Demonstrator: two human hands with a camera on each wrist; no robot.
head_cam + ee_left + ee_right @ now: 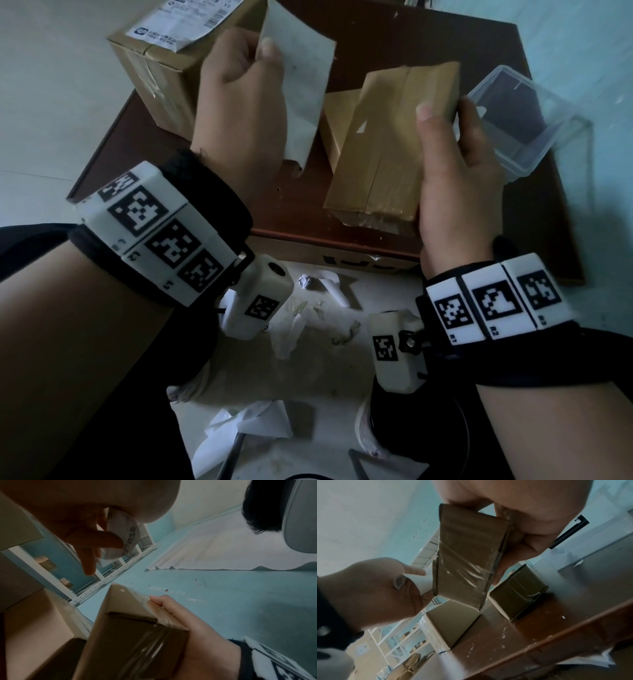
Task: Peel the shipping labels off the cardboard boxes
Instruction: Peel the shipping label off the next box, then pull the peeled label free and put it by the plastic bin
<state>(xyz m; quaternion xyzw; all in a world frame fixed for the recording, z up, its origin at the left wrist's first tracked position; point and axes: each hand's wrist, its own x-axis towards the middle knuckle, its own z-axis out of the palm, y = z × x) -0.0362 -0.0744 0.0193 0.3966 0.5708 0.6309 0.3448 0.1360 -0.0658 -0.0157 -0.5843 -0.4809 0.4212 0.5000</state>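
Observation:
My right hand (455, 164) grips a long taped cardboard box (387, 144), tilted above the brown table (376, 37); its top face is bare apart from a small white scrap. The same box (465, 555) fills the right wrist view, with my fingers (511, 555) curled round its side. My left hand (239, 99) pinches a peeled white label (301, 89) between thumb and fingers, held up left of that box. In the left wrist view the label (123, 536) curls behind my fingers. A bigger box (164, 75) at the back left still carries a printed label (178, 24).
A small box (337, 126) sits on the table behind the held one. An open clear plastic container (524, 116) stands at the table's right edge. Crumpled paper scraps (308, 308) litter the floor below the table's front edge.

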